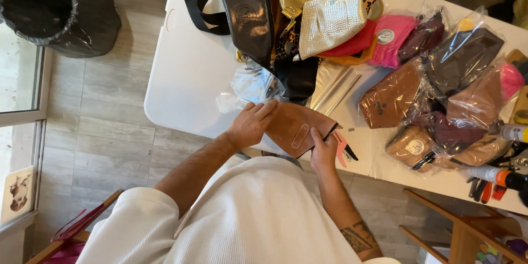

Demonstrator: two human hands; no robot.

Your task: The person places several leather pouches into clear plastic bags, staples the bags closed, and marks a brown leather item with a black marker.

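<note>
Two hands [251, 125]; roughly fifteen bags [330, 22].

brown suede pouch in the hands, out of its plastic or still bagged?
Out. The brown suede pouch shows bare matte suede between left hand and right hand, unlike the glossy wrapped bags beside it.
</note>
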